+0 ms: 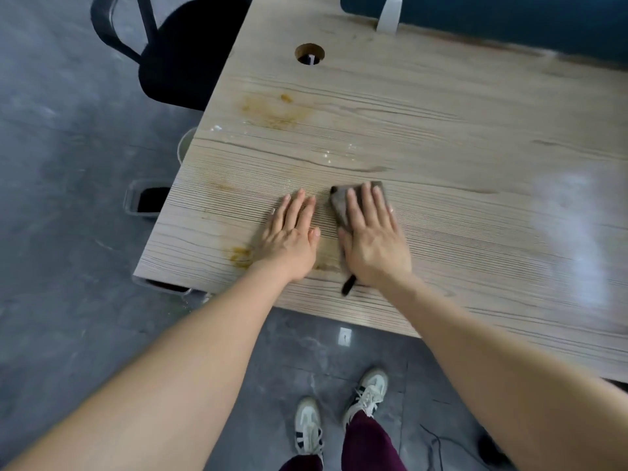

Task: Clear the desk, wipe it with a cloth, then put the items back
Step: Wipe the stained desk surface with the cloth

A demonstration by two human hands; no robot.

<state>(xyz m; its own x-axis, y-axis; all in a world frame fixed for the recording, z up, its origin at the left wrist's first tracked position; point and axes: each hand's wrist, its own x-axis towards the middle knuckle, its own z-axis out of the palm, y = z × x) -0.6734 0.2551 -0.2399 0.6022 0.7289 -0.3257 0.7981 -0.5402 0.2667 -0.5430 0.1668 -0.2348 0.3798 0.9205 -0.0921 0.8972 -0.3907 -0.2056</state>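
Right hand [373, 239] pressed flat, fingers straight, on folded grey-brown cloth [343, 202] at desk centre. Left hand [289, 239] flat, holding nothing. Orange stains [272, 112] remained at 11 o'clock; firm overlapping strokes advisable on light wood-grain desk [441, 130].

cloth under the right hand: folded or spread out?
Folded. The cloth is a compact pad, mostly hidden under the flat right hand; only its far edge and a dark tail near the wrist show.

No text, label, brand or number can be read anywhere on the desk [441, 130], the cloth [339, 205] or the floor.
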